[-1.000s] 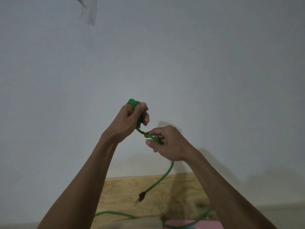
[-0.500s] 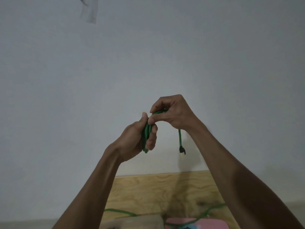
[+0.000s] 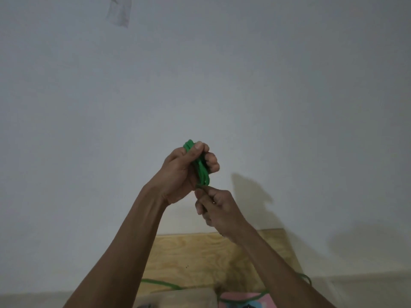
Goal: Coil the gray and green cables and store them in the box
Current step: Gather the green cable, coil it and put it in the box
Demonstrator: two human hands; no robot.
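A: What's around the hands, from where I sit?

B: Mostly a bare pale wall (image 3: 289, 96) fills my view. A strip of translucent tape (image 3: 120, 13) hangs off it at the top left. Low down I see a plywood bench (image 3: 200, 258), and both forearms cross in front of it, so a good part of its surface is hidden from me.

A: And the green cable?

B: The coil (image 3: 201, 168) is up in front of the wall, above the bench. My left hand (image 3: 184, 172) grips the bundle, thumb pressed over its top and fingers curled round the strands. The right hand (image 3: 216, 207) sits just beneath, touching the coil's lower end, its fingers curled and pinching a short piece of the green strand there. What lies inside that fist I cannot tell.

A: Anything else green?

B: Yes, loose green cord (image 3: 160, 283) lies on the bench at the bottom, one stretch left of my arms, another looping out to the right and over a pink thing (image 3: 244, 300) at the lower edge. I cannot tell if it joins the coil.

A: The box? The gray cable?

B: A tan, flat-topped shape (image 3: 178, 296) pokes in at the bottom edge beside the pink thing. I cannot say whether that is a box, nor see into it
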